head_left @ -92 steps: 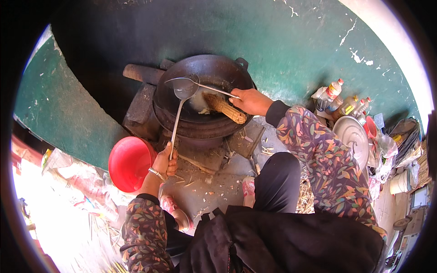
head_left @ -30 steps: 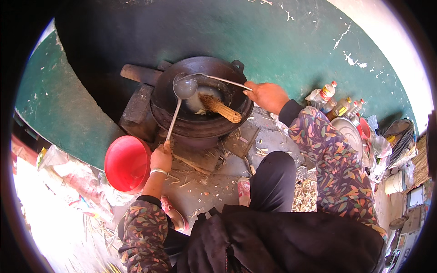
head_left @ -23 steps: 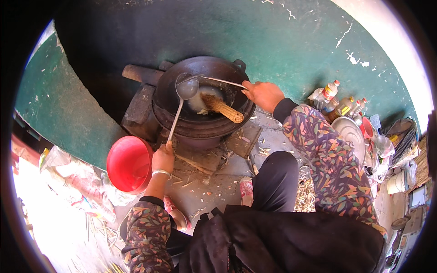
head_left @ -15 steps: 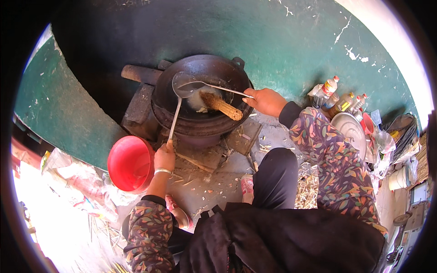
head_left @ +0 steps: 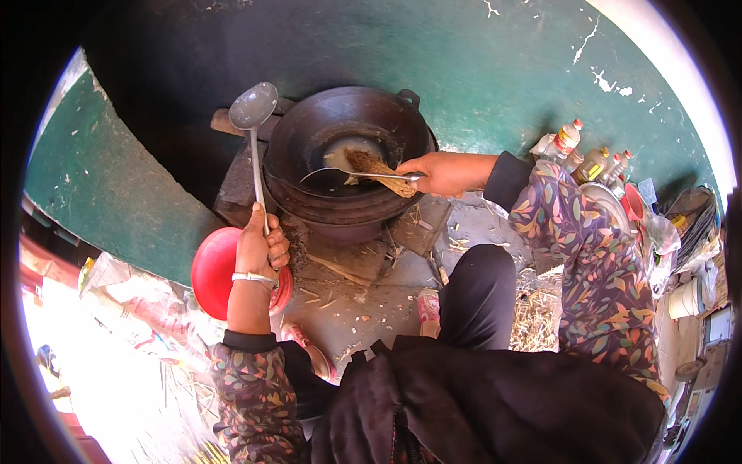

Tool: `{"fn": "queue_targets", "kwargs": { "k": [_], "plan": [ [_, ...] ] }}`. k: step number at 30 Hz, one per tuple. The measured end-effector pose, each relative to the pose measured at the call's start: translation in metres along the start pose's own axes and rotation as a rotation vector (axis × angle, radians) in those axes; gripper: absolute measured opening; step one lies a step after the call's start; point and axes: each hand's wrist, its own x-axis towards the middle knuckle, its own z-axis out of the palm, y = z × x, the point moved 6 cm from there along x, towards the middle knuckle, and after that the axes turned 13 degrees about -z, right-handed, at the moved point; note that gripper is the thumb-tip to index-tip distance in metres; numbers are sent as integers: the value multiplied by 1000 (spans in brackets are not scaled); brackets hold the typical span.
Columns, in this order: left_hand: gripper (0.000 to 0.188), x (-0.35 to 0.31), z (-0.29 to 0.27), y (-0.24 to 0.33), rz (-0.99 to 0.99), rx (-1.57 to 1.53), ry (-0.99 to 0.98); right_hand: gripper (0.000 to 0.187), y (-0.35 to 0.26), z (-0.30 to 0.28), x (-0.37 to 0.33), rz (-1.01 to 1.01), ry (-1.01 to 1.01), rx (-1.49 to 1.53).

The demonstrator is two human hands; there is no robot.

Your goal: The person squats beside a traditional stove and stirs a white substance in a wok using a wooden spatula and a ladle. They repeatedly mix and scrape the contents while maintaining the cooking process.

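Note:
My left hand (head_left: 256,251) is wrapped round the handle of a metal ladle (head_left: 254,107), which stands raised to the left of the wok. A dark iron wok (head_left: 305,131) sits on the stove with a little cloudy liquid (head_left: 340,148) at its bottom. Over its near right rim, my right hand (head_left: 444,172) grips the end of a thin-handled metal spatula (head_left: 328,176), its dark head inside the wok. A bundled straw brush (head_left: 372,164) leans in the wok, bristles toward the liquid. The spatula handle crosses over the brush; whether my right fingers also touch the brush, I cannot tell.
A red plastic basin (head_left: 212,271) is on the left, partly behind my left hand. Bricks (head_left: 238,174) border the stove. Several bottles (head_left: 568,139), a round metal lid (head_left: 607,203) and a red container (head_left: 632,203) stand along the green wall at right. Straw (head_left: 533,317) litters the floor.
My left hand has lifted the ladle out of the wok and up to the left. My right hand has lowered the spatula toward me, across the brush.

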Motion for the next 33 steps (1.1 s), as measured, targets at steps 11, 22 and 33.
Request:
{"fn": "queue_targets", "kwargs": {
  "k": [11, 22, 33],
  "plan": [
    [39, -30, -5, 4, 16, -6, -104, 31, -5, -18, 139, -22, 69, -322],
    [39, -50, 7, 4, -20, 12, -174, 53, -28, 0, 92, -66, -99, -408],
    [39, -48, 1, -1, -28, 14, -141, 33, -9, 17, 107, -68, 78, -142]
  ]
}}
